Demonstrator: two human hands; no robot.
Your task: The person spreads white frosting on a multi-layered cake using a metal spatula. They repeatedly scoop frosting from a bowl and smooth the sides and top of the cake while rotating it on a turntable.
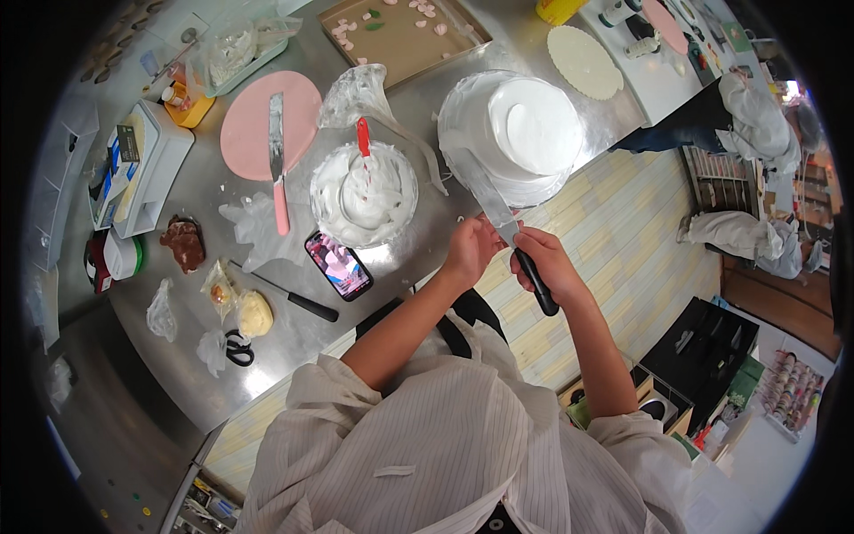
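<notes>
My right hand (547,261) grips the black handle of a metal icing spatula (497,208), whose blade reaches up to the edge of a cake covered in white cream (527,140). My left hand (470,248) is beside the blade near the handle; its fingers are partly hidden, and whether they touch the blade I cannot tell. Left of the cake stands a bowl of white cream (333,200) with a red-handled tool (363,137) stuck in it. A pink-handled spatula (280,200), its blade smeared with cream, lies across a round pink board (243,127).
A phone (339,265) lies against the cream bowl. A black-handled knife or spatula (312,307), scissors (239,348) and plastic bags are at the left. Behind stand a tray with pink pieces (400,57), a piping bag (357,93) and a scalloped board (584,62).
</notes>
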